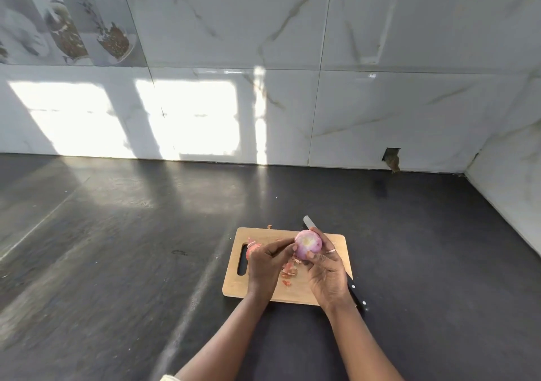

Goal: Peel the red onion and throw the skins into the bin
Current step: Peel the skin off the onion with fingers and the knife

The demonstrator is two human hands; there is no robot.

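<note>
A red onion (308, 243), pale purple with its cut end facing me, is held above the wooden cutting board (292, 291). My right hand (326, 272) grips it from the right and below, and also holds a black-handled knife (357, 294) whose blade tip shows beyond the onion. My left hand (268, 262) touches the onion's left side with its fingertips. Loose reddish skins (289, 272) lie on the board between my hands, and another piece of skin (251, 246) sits by the board's handle slot. No bin is in view.
The board lies on a dark stone counter (117, 249) that runs left and toward me. A white marble-tiled wall (292, 102) stands behind, and a side wall (512, 205) closes the right corner. A small skin scrap (269, 226) lies just off the board's far edge.
</note>
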